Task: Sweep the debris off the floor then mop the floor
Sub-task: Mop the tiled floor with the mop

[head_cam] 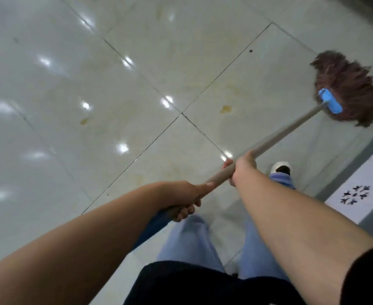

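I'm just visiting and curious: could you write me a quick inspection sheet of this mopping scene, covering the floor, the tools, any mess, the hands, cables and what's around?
Surface: glossy pale tiled floor with dark grout lines and light reflections.
Job's things: mop, brown strands on a blue clamp, its handle running back to the person.
Clutter: yellowish stains, a small dark speck.
Grippers: left hand grips the handle's near end; right hand grips it further along.
Cables: nothing seen.
Surroundings: patterned white mat at right, person's shoe.
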`<state>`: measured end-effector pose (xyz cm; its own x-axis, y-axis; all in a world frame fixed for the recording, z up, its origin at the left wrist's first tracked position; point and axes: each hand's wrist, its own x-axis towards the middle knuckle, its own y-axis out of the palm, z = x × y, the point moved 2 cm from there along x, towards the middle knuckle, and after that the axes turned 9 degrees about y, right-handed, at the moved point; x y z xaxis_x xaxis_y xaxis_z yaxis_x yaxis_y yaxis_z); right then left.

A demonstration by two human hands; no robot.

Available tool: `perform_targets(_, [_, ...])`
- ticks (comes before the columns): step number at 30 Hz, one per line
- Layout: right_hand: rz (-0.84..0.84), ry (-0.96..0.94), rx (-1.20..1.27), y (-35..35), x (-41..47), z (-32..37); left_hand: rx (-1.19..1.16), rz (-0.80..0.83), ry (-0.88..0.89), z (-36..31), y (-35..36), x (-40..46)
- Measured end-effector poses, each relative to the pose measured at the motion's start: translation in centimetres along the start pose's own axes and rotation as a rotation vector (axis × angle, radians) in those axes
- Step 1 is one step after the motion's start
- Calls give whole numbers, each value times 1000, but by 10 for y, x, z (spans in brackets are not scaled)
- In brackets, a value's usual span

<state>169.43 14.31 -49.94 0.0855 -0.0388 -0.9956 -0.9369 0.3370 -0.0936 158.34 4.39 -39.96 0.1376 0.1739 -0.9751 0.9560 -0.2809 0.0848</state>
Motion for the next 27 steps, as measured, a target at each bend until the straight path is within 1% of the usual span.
perform_targets(3, [33,74,-15,25,-12,-102,46,-10,-110,89,-33,-42])
perform_targets(5, [59,115,-15,32,-22,-152,45,-18,-179,130,-44,-65])
perform_targets(7, [94,121,18,30,-28,-175,36,-10,-216,148,-44,-76])
perform_targets(9, [121,100,60,24,-29,-174,53,-2,-207,146,-37,-77])
perform_targets(13, [160,56,103,9,-21,-129,86,-29,-161,102,-20,-60])
perform_targets(18, [208,-54,172,-29,-8,-16,58,-44,-67,3,25,-17])
perform_targets(21, [170,-126,196,-72,4,63,20,60,11,-64,76,14])
perform_targets(23, [87,-201,160,-106,11,110,-27,146,65,-103,117,30])
perform_targets(25, [19,-252,75,-140,17,148,-74,226,108,-127,153,41])
perform_targets(27, [34,-257,2,-167,21,168,-99,273,115,-133,175,49])
